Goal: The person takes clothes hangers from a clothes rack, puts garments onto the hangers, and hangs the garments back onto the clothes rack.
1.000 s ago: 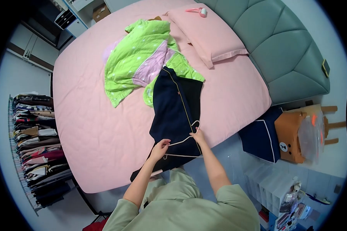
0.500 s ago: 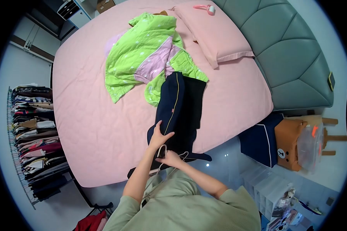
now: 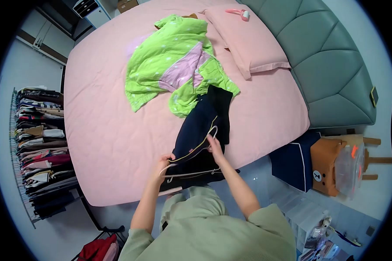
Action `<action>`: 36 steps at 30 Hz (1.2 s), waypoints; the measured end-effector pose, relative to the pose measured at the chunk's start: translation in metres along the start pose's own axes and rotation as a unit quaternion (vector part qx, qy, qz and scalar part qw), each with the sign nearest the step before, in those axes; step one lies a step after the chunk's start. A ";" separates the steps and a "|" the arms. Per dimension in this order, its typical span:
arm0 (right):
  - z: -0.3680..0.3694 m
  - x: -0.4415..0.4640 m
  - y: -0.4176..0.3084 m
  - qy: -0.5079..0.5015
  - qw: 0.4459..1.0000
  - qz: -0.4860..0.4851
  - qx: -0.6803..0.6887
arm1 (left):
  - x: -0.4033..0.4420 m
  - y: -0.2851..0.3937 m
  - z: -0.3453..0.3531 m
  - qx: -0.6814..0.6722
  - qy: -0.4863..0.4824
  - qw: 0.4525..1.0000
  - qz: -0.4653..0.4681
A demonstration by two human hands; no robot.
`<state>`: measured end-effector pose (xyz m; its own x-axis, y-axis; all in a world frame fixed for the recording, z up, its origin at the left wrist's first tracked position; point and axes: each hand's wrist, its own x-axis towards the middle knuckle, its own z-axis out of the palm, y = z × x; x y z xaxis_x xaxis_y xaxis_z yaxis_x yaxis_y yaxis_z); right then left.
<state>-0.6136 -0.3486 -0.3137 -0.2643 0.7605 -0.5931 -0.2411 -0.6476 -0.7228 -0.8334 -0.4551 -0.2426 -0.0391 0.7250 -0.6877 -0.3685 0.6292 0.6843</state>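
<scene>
A dark navy garment (image 3: 191,130) with a thin yellow line lies on the pink bed, and its near end is lifted over the edge. In front of it is a pale, thin clothes hanger (image 3: 189,174), its long bar running between my forearms. My left hand (image 3: 163,165) is closed at the garment's left edge, beside the hanger's left end. My right hand (image 3: 214,147) pinches the hanger near its curved hook, close to the yellow line. Black fabric (image 3: 223,113) lies under and beside the navy part.
A green and lilac quilt (image 3: 170,56) lies crumpled on the bed (image 3: 104,130), near a pink pillow (image 3: 252,45). At left stands a packed clothes rack (image 3: 43,152). A navy box (image 3: 292,161), a brown bear-faced box (image 3: 326,165) and clear drawers (image 3: 298,217) stand at right.
My right hand has moved up and forward with the hanger, while my left hand has drawn back toward me. The navy garment's near part is now folded over and raised.
</scene>
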 end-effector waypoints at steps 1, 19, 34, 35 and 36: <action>0.002 0.002 -0.008 0.008 0.999 -0.015 0.030 | -0.013 0.004 0.000 0.017 -0.015 1.000 -0.019; 0.158 -0.135 -0.021 -0.260 0.953 0.063 0.143 | -0.100 -0.032 -0.063 0.054 0.035 0.985 0.162; 0.155 -0.307 0.008 -0.483 0.861 0.009 0.156 | -0.126 -0.046 -0.065 0.292 -0.183 0.862 0.370; 0.150 -0.316 0.005 -0.449 0.879 -0.008 0.159 | -0.125 -0.051 -0.066 0.291 -0.181 0.875 0.341; 0.148 -0.327 -0.001 -0.415 0.895 -0.024 0.163 | -0.127 -0.054 -0.067 0.289 -0.177 0.888 0.312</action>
<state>-0.6652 -0.6037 -0.0666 -0.8166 0.5772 0.0015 -0.4943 -0.6979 -0.5183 -0.8709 -0.5995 -0.2082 0.2648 0.9608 -0.0822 0.1644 0.0390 0.9856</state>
